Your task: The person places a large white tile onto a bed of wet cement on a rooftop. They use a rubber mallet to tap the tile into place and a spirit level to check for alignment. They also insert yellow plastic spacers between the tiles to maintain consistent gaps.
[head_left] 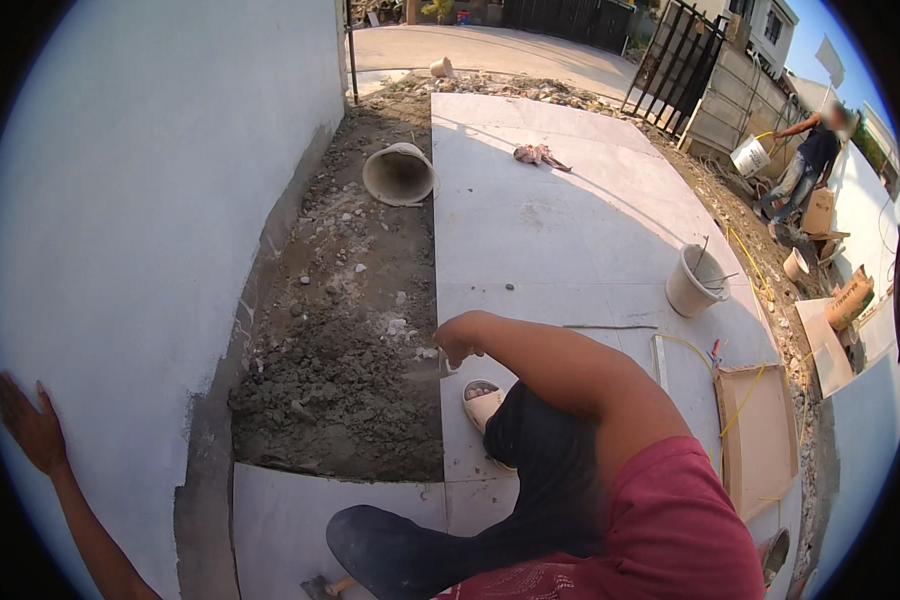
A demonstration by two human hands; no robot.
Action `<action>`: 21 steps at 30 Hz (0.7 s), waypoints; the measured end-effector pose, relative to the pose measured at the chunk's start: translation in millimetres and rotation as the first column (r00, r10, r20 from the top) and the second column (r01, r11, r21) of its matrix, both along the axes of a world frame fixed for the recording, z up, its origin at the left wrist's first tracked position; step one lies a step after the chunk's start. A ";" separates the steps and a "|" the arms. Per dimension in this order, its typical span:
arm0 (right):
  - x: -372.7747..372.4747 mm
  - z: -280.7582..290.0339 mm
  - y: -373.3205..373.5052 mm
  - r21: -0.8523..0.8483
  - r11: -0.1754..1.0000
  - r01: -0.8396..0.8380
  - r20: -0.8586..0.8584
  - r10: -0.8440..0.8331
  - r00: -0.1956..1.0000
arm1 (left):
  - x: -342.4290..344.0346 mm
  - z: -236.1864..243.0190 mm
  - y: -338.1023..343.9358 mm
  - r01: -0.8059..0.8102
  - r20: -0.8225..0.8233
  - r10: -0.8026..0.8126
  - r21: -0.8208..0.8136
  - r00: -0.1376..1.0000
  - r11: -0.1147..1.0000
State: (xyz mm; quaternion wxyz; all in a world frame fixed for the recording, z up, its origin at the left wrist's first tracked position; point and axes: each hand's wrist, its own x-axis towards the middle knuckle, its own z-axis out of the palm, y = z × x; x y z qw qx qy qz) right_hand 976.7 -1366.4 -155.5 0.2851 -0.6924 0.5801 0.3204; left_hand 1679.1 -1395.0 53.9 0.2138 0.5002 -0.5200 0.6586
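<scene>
- Our right hand (457, 342) is curled closed around a small trowel (432, 367), gripping its handle at the edge of the laid tiles (550, 210); our left hand (28, 428) is spread flat, fingers open, pressed against the white wall (150, 200).
- We judge the left palm is on the wall for balance, since we crouch low with one sandalled foot (482, 403) on the tile beside the bed.
- Our trowel sits just at the seam between tile and the grey mortar bed (335, 390), low over the mortar; its blade looks blurred, so we cannot tell its exact outline.
- Its long axis seems to run roughly left to right, handle toward our fist, blade pointing left over the wet mix.
- An overturned bucket (400, 173) lies on the bare dirt strip farther up, mouth facing us; a white bucket (694, 281) with tools stands upright on the tiles to our right.
- Cardboard (756, 435) lies flat near a yellow cord (742, 400), and another person (805, 165) carries a pail well apart by the fence.
</scene>
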 end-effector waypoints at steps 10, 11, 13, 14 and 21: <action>8.2 -12.4 -2.6 0.029 0.999 0.012 0.024 -0.012 1.000 | 3.7 9.4 21.9 -0.018 0.027 0.018 -0.021 0.999 1.000; 7.6 -13.8 -2.6 0.032 0.999 0.015 0.024 -0.016 1.000 | 3.8 9.3 22.0 -0.021 0.025 0.022 -0.019 0.999 1.000; 5.9 -16.7 -2.1 0.037 0.999 0.023 0.027 -0.024 0.999 | 1.3 9.7 22.2 -0.013 0.032 0.013 -0.022 0.999 1.000; 4.8 -15.5 -1.0 0.039 0.999 0.029 0.030 -0.030 0.999 | 0.1 10.2 21.7 -0.008 0.035 0.008 -0.024 0.999 1.000; 7.0 0.2 2.9 0.064 0.997 0.041 0.030 -0.043 0.999 | 4.2 11.6 20.5 -0.017 0.017 0.017 -0.013 1.000 1.000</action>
